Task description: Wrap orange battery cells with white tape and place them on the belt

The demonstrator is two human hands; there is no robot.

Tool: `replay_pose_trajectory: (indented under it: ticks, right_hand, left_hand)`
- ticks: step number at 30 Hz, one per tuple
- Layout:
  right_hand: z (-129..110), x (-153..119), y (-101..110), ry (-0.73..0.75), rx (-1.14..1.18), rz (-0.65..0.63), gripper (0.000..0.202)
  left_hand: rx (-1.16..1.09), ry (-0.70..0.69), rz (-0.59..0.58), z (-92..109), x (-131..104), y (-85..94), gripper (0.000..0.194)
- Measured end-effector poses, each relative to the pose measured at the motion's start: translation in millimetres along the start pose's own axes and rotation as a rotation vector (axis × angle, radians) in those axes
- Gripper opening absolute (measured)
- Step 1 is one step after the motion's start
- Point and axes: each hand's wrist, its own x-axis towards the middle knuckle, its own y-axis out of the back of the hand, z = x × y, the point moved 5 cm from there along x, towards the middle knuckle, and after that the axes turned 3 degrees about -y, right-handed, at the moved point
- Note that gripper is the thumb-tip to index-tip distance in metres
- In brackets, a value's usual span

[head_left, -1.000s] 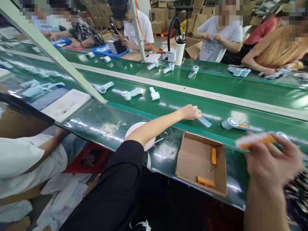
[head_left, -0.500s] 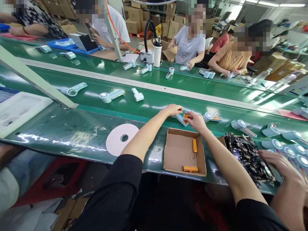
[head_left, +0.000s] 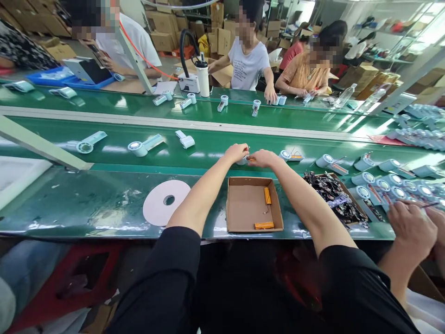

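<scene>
the orange battery was pinched by the right hand, more hidden than before; by the blue casing, the left hand was curled, its grip indiscernible; close two-handed handling was suggested, at twelve o'clock from the cardboard box.

Near twelve o'clock we see a pale housing, mostly hidden, and at its three o'clock an orange cylinder, partly covered, lying roughly sideways to us.
</scene>
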Motion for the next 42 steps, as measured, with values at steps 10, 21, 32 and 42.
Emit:
replay_pose_trajectory:
  ticks: [10, 21, 32, 42]
  right_hand:
    - [16.5, -217.4, 5.4, 0.141, 0.685, 0.501, 0.024]
    - [-152.4, -257.3, -105.7, 0.201, 1.410, -0.117, 0.065]
    - [-111.1, -252.7, -89.7, 0.472, 0.527, -0.141, 0.014]
    - [-51.1, -177.9, -80.0, 0.238, -0.036, -0.300, 0.024]
  left_hand:
    - [0.100, 0.061, 0.116, -130.9, -307.5, 37.1, 0.070]
    - [0.219, -0.108, 0.426, -23.1, -412.6, 9.5, 0.074]
    - [0.142, -0.016, 0.546, -24.2, -415.8, -17.6, 0.068]
    - [0.095, -0.019, 0.550, -6.3, -399.8, -25.3, 0.071]
